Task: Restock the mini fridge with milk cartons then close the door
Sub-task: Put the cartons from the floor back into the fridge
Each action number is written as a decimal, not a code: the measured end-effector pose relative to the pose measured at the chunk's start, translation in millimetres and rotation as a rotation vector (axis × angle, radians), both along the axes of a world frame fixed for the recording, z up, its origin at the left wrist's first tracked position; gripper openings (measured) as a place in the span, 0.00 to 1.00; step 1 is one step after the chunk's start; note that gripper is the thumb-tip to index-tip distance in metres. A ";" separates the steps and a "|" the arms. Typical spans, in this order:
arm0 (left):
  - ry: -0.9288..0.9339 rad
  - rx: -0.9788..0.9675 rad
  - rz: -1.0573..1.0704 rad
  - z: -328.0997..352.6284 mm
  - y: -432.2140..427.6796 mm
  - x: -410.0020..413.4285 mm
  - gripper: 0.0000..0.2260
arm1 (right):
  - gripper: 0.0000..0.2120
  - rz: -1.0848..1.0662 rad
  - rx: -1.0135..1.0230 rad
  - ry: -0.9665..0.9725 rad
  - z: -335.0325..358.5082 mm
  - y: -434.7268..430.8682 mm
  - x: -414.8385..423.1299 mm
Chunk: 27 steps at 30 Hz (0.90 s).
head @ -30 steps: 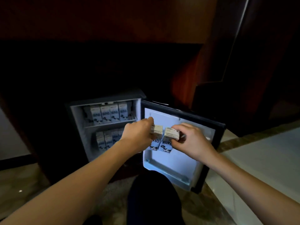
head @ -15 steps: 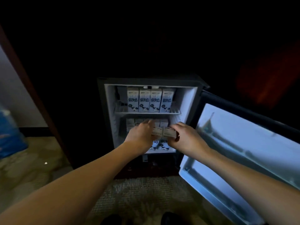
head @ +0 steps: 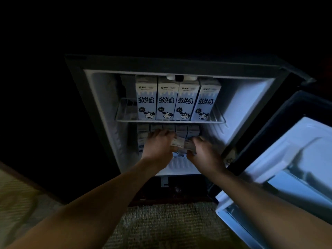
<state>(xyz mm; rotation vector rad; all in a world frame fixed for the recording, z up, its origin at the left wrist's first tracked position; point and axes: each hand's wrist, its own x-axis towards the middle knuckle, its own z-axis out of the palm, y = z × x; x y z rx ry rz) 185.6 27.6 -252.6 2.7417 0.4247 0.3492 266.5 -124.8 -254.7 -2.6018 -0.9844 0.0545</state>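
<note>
head view, single frame, dim light. fridge (head: 100,105): one, with its door (head: 287,150) swung open to the right and the inner liner facing the camera. shelf (head: 125,116): one wire shelf, splitting the cabinet into an upper and a lower compartment.

upper cartons (head: 146,99): four counted in the front row on the shelf, upright, side by side, touching, printed faces forward. a darker shape behind the leftmost may be a fifth; cannot confirm.

lower cartons (head: 181,131): five tops counted in a row at the back of the lower compartment, upright, directly under the shelf, partly hidden by the hands.

held cartons: two, one per hand. left hand (head: 158,146) is inside the lower compartment, fingers curled over the top of the left carton (head: 177,141), grasping it. right hand (head: 203,151) is just beside it, fingers curled round the top of the right carton (head: 188,145), grasping it. both hands are blurred, so exact finger placement is not legible.

the two held cartons stand side by side between the hands, in front of the back row, low in the compartment. whether their bases touch the floor of the compartment cannot be told.

rug (head: 170,225): one, woven, on the floor before the fridge, under both forearms.
</note>
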 end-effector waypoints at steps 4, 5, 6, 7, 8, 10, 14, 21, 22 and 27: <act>-0.007 -0.013 0.032 -11.4 10.6 18.0 0.15 | 0.11 -0.069 -0.012 0.051 -9.1 18.7 14.5; -0.013 -0.010 0.041 -13.9 11.3 22.2 0.15 | 0.11 -0.088 -0.027 0.049 -10.1 22.1 17.9; -0.022 0.000 0.044 -16.2 11.3 26.2 0.15 | 0.12 -0.104 -0.043 0.039 -11.8 24.4 21.1; -0.028 0.008 0.045 -18.7 10.7 29.6 0.16 | 0.12 -0.118 -0.060 0.029 -13.8 26.1 24.3; -0.037 0.009 0.051 -21.0 10.3 32.7 0.17 | 0.13 -0.127 -0.071 0.023 -15.6 27.3 27.6; -0.027 0.012 0.066 -26.6 10.4 36.7 0.20 | 0.15 -0.134 -0.083 0.027 -19.2 29.0 32.8; 0.008 0.093 0.106 -39.3 12.0 42.7 0.25 | 0.17 -0.130 -0.089 0.042 -23.3 35.6 38.0; 0.065 0.130 0.121 -47.5 13.8 48.3 0.31 | 0.17 -0.132 -0.095 0.129 -26.4 42.0 39.7; 0.065 0.133 0.122 -48.6 13.9 48.6 0.31 | 0.18 -0.124 -0.108 0.124 -25.6 42.4 39.2; 0.057 0.109 0.139 -54.1 15.3 50.7 0.34 | 0.19 -0.077 -0.103 0.107 -23.9 44.4 41.0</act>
